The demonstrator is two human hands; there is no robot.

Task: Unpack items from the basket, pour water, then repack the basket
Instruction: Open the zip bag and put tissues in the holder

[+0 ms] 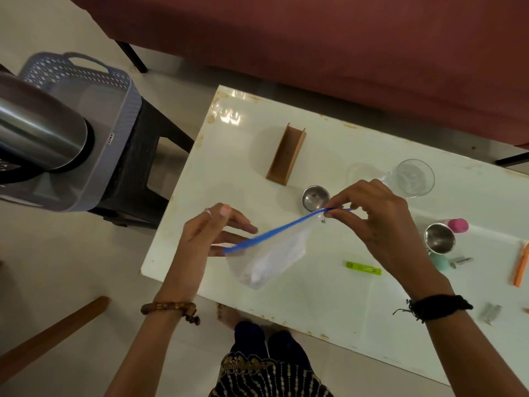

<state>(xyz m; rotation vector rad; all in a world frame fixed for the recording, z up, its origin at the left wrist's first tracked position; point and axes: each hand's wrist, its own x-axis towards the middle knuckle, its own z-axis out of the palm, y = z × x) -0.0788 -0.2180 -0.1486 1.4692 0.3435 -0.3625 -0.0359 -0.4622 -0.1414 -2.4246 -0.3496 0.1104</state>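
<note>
- While pinched at both ends by left hand (210, 233) and right hand (369, 213), zip bag (269, 253) slants, blue seal rising rightward.
- Beneath: steel cup (315, 197), white table (315, 296).

Dim, warm indoor light, overall underexposed. Glare patch on the far left corner of the glossy white table (300, 296): several small bright reflections, suggesting overhead lamps. Soft, faint shadows under the hands and beside the wooden holder (286, 154). Strong wide-angle bending at frame edges; table edges splay. Steel flask (37, 133) at left looms large and soft, out of focus. Centre reasonably sharp; slight compression smear on fine detail.
</note>
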